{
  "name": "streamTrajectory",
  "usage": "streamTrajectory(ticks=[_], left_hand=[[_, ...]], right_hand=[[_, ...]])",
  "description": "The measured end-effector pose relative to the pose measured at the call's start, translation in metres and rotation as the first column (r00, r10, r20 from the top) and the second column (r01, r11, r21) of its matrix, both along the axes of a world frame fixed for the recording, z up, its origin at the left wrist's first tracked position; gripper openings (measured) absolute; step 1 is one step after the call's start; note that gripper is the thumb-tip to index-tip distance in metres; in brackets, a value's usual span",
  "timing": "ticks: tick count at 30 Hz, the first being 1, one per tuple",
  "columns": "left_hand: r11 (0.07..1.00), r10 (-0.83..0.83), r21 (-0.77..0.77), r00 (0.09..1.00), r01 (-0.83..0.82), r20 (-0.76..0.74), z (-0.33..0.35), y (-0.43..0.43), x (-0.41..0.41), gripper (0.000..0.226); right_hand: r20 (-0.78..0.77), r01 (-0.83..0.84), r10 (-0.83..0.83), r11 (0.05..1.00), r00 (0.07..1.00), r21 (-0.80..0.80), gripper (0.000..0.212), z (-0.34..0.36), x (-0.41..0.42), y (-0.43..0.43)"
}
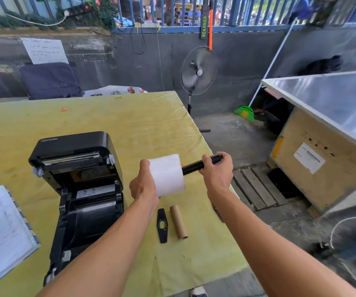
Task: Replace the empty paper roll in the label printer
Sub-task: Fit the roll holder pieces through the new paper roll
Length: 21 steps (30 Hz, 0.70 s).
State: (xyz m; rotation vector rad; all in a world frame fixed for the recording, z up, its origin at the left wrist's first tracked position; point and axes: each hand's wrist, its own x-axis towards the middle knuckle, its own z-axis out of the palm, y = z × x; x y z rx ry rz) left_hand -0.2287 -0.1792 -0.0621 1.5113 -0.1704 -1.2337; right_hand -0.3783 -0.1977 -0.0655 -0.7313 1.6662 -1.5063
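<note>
Midway: empty core lies removed on the table; left hand grips the new roll, right hand clasps the spindle partly inserted; printer open, unloaded.

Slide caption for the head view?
Hands slide black spindle into new paper roll beside open printer.
</note>
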Motion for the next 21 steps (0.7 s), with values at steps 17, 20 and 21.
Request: streamTrajectory(ticks=[17,20,21], left_hand=[[0.999,-0.041,-0.02,0.999,0.041,-0.003,0.0,0.013,-0.01,0.034],[0.999,-0.046,-0.008,0.999,0.046,0.022,-0.004,0.01,-0.014,0.037],[0.999,-0.046,-0.003,0.999,0.046,0.028,-0.006,0.008,-0.015,0.038]], right_hand=[[0.042,-0.251,0.25,0.967,0.967,0.035,0.019,-0.022,0.009,0.034],[0.037,-0.265,0.263,0.962,0.964,0.067,0.022,-0.029,0.004,0.032],[0.041,-0.28,0.277,0.957,0.96,0.079,0.022,-0.029,0.002,0.031]])
